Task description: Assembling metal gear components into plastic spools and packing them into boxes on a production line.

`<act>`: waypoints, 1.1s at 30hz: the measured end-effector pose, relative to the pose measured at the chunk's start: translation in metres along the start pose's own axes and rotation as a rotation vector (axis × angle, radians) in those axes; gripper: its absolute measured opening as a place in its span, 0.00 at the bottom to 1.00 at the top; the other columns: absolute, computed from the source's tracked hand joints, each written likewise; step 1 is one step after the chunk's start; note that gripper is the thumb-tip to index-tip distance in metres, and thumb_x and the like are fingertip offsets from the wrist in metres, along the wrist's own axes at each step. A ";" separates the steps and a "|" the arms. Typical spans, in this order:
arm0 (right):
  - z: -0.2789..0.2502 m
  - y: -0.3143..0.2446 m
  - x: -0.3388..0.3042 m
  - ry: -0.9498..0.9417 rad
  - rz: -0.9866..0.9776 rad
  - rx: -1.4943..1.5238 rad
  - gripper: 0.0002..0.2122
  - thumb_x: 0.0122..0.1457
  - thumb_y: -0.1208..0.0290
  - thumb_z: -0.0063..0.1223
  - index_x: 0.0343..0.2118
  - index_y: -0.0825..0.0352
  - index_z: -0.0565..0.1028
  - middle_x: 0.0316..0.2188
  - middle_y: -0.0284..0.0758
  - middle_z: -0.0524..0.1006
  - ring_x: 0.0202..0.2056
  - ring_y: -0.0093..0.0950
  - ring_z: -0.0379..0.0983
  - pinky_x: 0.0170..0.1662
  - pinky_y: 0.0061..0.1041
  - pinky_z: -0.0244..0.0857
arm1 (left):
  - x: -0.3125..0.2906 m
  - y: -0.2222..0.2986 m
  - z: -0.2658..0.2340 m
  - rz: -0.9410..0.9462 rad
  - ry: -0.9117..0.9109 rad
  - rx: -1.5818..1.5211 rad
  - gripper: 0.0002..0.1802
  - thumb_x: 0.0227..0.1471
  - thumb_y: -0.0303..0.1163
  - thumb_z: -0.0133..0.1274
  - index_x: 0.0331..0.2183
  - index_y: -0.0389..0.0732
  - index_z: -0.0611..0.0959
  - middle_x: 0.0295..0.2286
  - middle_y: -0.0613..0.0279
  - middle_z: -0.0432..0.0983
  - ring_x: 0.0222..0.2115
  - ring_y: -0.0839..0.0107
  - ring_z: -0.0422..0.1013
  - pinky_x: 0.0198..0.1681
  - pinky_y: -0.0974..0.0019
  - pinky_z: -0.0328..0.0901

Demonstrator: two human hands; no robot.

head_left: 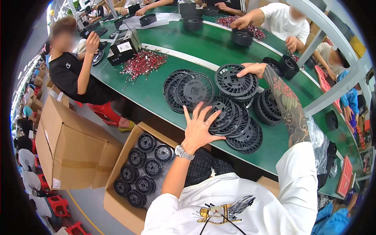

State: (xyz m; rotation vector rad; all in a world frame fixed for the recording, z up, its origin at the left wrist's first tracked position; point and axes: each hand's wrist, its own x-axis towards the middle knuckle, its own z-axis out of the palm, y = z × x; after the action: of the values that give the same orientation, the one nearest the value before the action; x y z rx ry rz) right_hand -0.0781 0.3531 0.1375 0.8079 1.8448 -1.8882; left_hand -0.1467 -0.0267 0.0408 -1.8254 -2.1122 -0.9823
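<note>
Left hand (197,131): fingers spread apart over the left edge of overlapping black, round, slotted plastic discs (237,122) on the green tabletop (270,150); contact cannot be confirmed. Right hand (253,70): thumb on a second stack (231,83) just beyond; other fingers largely hidden, grip undetermined. Open brown cardboard box (117,206), left, contains black round parts (152,167).

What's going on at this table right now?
A person is handling black slotted discs on a green table. The right hand has its thumb on top of one stack; its fingers are mostly hidden. The left hand is spread at the edge of the overlapping discs nearer the body. Beside the person, an open carton holds more round black parts. Other people sit around the table.
</note>
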 end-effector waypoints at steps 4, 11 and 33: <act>-0.003 -0.009 -0.010 0.074 -0.256 -0.026 0.33 0.52 0.76 0.68 0.62 0.69 0.65 0.49 0.38 0.79 0.46 0.27 0.78 0.53 0.30 0.73 | 0.000 0.000 0.001 0.002 0.003 0.011 0.53 0.25 0.67 0.70 0.56 0.59 0.79 0.56 0.63 0.69 0.64 0.51 0.55 0.63 0.19 0.34; 0.064 -0.023 -0.015 0.644 -1.015 -0.964 0.39 0.43 0.78 0.67 0.62 0.66 0.63 0.57 0.44 0.70 0.56 0.40 0.70 0.60 0.34 0.64 | -0.002 -0.003 0.003 0.006 0.029 0.003 0.50 0.25 0.66 0.71 0.53 0.57 0.80 0.54 0.65 0.70 0.64 0.53 0.56 0.63 0.20 0.34; 0.102 0.021 -0.067 0.276 -0.839 -1.371 0.31 0.52 0.64 0.57 0.62 0.60 0.68 0.61 0.43 0.67 0.61 0.42 0.63 0.65 0.44 0.56 | -0.004 -0.004 0.004 -0.016 0.048 0.022 0.51 0.25 0.65 0.71 0.55 0.59 0.79 0.55 0.66 0.69 0.63 0.55 0.56 0.64 0.21 0.33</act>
State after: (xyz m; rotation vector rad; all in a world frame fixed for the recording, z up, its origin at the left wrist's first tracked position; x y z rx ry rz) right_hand -0.0280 0.2422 0.1608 -0.2613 3.1698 -0.3015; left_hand -0.1485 -0.0281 0.0344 -1.7596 -2.1041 -0.9926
